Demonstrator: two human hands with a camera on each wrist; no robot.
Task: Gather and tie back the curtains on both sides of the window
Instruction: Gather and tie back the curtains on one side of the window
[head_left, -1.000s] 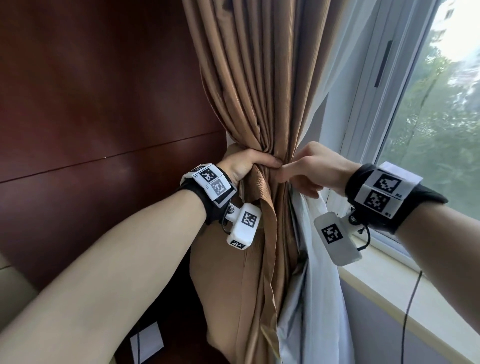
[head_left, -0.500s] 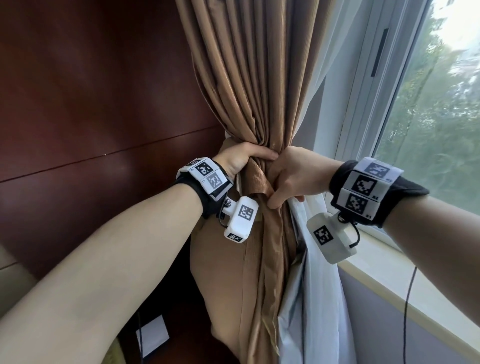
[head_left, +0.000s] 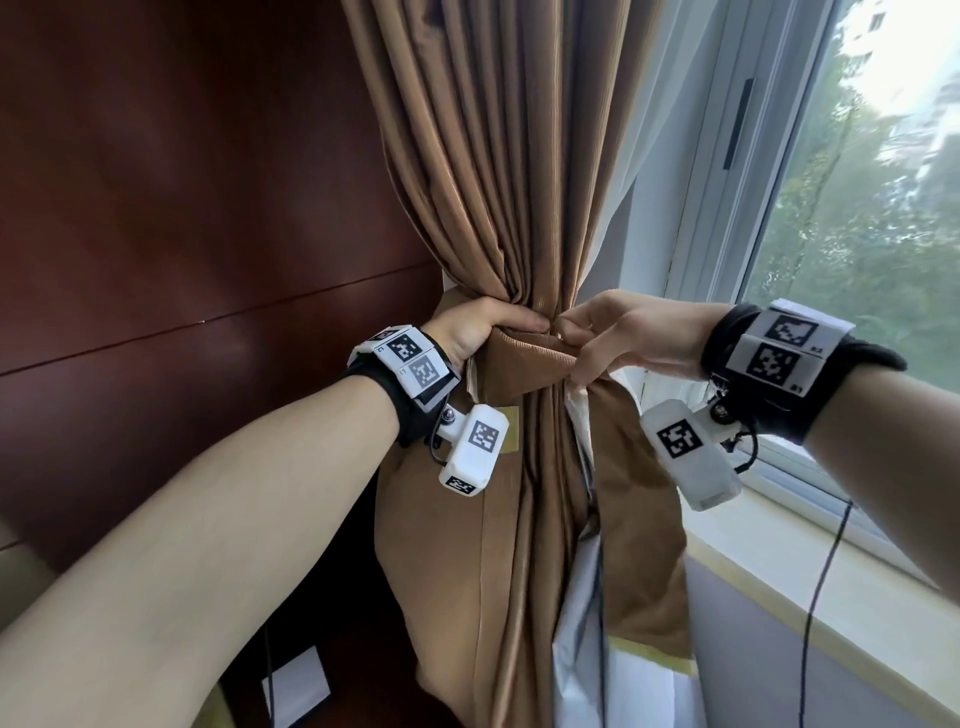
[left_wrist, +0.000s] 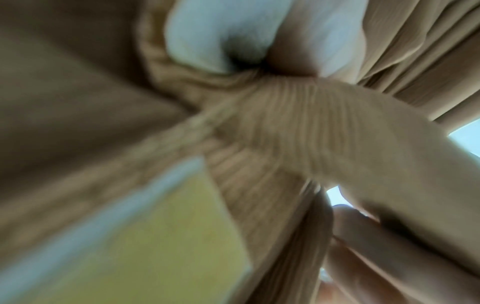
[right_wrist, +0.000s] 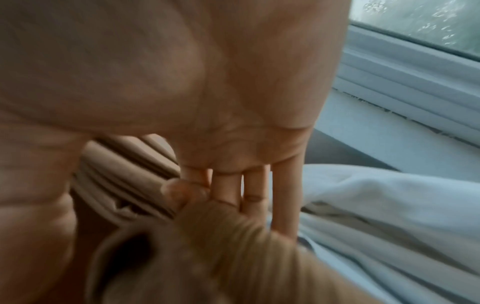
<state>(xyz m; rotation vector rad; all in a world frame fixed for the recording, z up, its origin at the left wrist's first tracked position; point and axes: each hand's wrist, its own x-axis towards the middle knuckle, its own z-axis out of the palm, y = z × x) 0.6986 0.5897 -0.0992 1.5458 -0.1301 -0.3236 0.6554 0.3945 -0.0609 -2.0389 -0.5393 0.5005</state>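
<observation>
The brown curtain (head_left: 498, 171) is bunched into a narrow waist at mid-height. My left hand (head_left: 493, 327) grips that waist from the left, thumb laid across the front. A ribbed brown tie-back band (head_left: 535, 358) crosses the front of the bunch. My right hand (head_left: 579, 353) pinches the band at its right side, and a wide brown flap (head_left: 639, 519) hangs down below it. The left wrist view is blurred and shows the ribbed band (left_wrist: 272, 144) close up. In the right wrist view my thumb and fingers (right_wrist: 228, 185) hold the band (right_wrist: 233, 236).
White sheer curtain (head_left: 582, 654) hangs behind the brown one, beside the window frame (head_left: 727, 156). A pale window sill (head_left: 831, 587) runs along the right with a black cable (head_left: 815, 597) over it. Dark wood wall panels (head_left: 182, 234) fill the left.
My right hand has moved from the centre of the bunch out to the right, drawing the band across the front; a brown flap now hangs below it. The left hand keeps its grip.
</observation>
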